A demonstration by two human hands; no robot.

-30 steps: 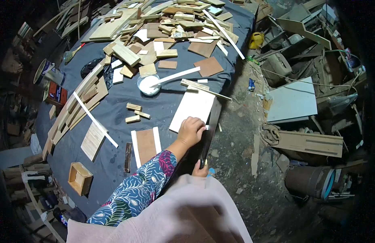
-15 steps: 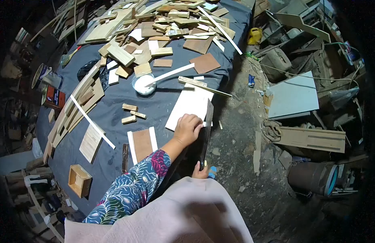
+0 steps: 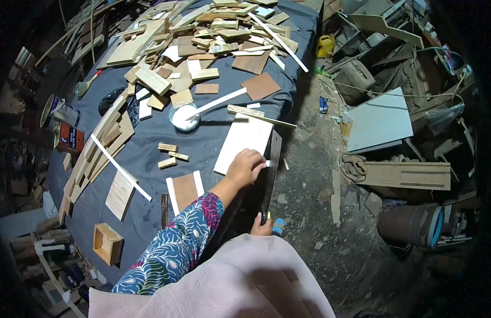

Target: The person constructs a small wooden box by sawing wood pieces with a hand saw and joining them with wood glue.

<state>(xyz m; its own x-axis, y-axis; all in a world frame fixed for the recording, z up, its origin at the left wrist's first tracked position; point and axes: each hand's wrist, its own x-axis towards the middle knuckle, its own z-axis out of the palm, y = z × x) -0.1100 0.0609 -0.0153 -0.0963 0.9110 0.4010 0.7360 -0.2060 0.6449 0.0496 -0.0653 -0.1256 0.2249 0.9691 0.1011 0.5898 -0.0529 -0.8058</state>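
Observation:
My left hand [image 3: 245,168] rests on a white board [image 3: 242,139] at the table's right edge, fingers closed on a thin white strip [image 3: 269,164] whose end sticks out past them. Down by the edge, my right hand [image 3: 262,226] is wrapped around the black handle of a handsaw [image 3: 275,151]. Its long dark blade runs up past the strip's end, beside the board. A narrow wood strip [image 3: 280,121] lies across the far end of the board. To the left of my wrist is a brown panel [image 3: 185,192] with white side strips.
A white tub [image 3: 184,117] with a white stick across it stands mid-table. Several small blocks [image 3: 173,155] and a small wooden box [image 3: 108,243] lie on the dark cloth [image 3: 150,212]. Wood scraps [image 3: 213,42] pile up at the back. Boards and a bucket [image 3: 407,225] stand on the right.
The view has shifted slightly. The saw blade has moved a little toward me along the board's edge. My left hand still holds the strip on the board.

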